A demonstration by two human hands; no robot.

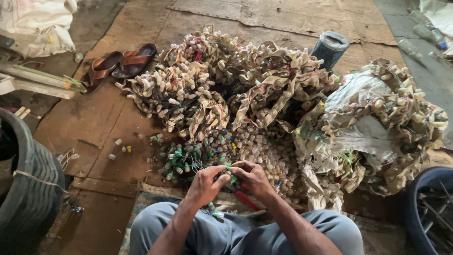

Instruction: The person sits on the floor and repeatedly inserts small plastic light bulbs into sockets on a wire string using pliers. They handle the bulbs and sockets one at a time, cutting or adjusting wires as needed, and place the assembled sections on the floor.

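Observation:
I sit on the floor with grey trousers (236, 233) at the bottom of the view. My left hand (204, 184) and my right hand (253, 177) meet in front of me, both pinching a small green-capped piece (229, 167) on thin wires. A red-handled tool (245, 198) lies under my right wrist. Just beyond my hands lies a bunch of green-wired small sockets (181, 158). Further out spreads a big heap of cream-coloured sockets on strips (226, 80).
A pair of brown sandals (120, 63) lies at the upper left. A dark tyre (28, 184) stands at the left, a blue tub (432, 208) at the lower right, a grey cylinder (330, 47) behind the heap, and white sacking (358, 108) at the right.

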